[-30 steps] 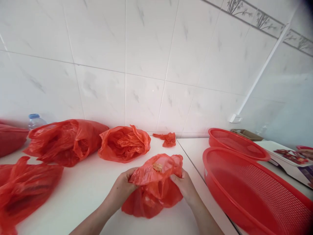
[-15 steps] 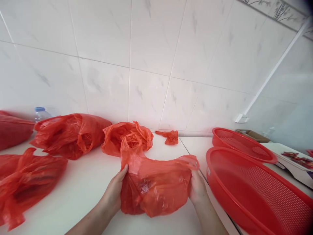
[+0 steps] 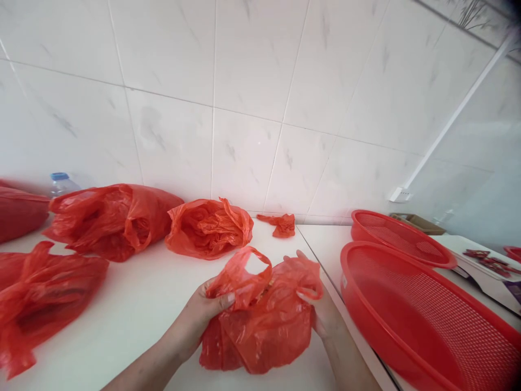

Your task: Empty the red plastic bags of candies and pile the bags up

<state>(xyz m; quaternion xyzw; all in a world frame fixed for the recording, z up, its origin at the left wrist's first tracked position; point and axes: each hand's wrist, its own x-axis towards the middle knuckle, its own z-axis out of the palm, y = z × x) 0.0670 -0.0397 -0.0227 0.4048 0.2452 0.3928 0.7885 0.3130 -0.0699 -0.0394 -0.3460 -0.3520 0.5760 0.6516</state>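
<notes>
Between my hands is a thin red plastic bag (image 3: 260, 336) with loop handles, hanging low over the white table. My left hand (image 3: 203, 307) pinches its upper left side just below one handle, thumb on top. My right hand (image 3: 319, 304) grips the upper right side near the other handle, its fingers partly behind the film. The bag's mouth gapes a little in the middle, and something yellowish-brown shows there, too small to name. Just behind sits another red plastic bag (image 3: 209, 228), its mouth facing me, with crumpled red film inside.
More red bags (image 3: 109, 217) stand along the tiled wall, and a knotted one (image 3: 52, 298) lies at left. A blue-capped bottle (image 3: 61, 184) is behind them. A small red scrap (image 3: 283, 224) lies at the back. Red mesh baskets (image 3: 407, 315) and a white scale (image 3: 484, 263) holding red packets occupy the right.
Both hands have shifted their grip up toward the handles. The bag's top edge, stretched wide before, is now bunched and tipped toward me, with its mouth parted.
</notes>
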